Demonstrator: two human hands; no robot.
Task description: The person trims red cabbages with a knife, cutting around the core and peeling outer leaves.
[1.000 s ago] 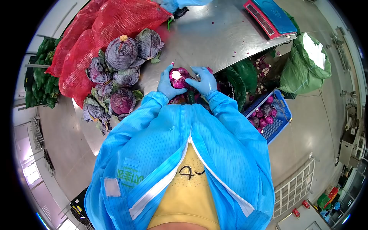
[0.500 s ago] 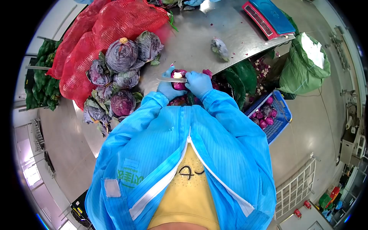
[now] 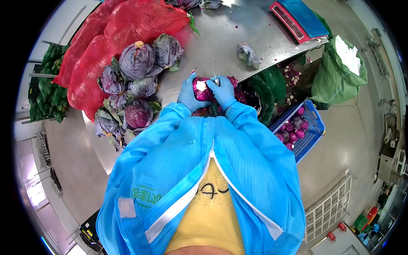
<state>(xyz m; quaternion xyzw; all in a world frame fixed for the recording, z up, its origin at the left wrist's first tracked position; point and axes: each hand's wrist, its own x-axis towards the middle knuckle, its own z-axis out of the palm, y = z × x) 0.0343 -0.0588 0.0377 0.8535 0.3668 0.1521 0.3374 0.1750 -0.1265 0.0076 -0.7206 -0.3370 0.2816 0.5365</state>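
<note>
My left hand (image 3: 188,92), in a blue glove, is wrapped round the left side of a purple cabbage (image 3: 202,89) whose pale cut stem end faces up. Gloved in blue too, my right hand (image 3: 222,91) grips a knife (image 3: 215,75) by its handle at the cabbage's right side. The thin blade points up and away, over the metal table (image 3: 204,49). Below and right of my hands lie purple trimmings, partly hidden. Several whole cabbages (image 3: 137,60) with outer leaves are piled to the left.
Red mesh sacks (image 3: 123,25) lie at the back left. A loose leaf piece (image 3: 247,55) rests near the table's right edge, with a red and blue scale (image 3: 299,21) behind it. A blue basket (image 3: 312,131) of small cabbages and a green sack (image 3: 338,76) stand right.
The knife came into view in my right hand and its blade turned from pointing left to pointing away. A leaf piece appeared on the table. The blue-gloved hand at the top edge has left view.
</note>
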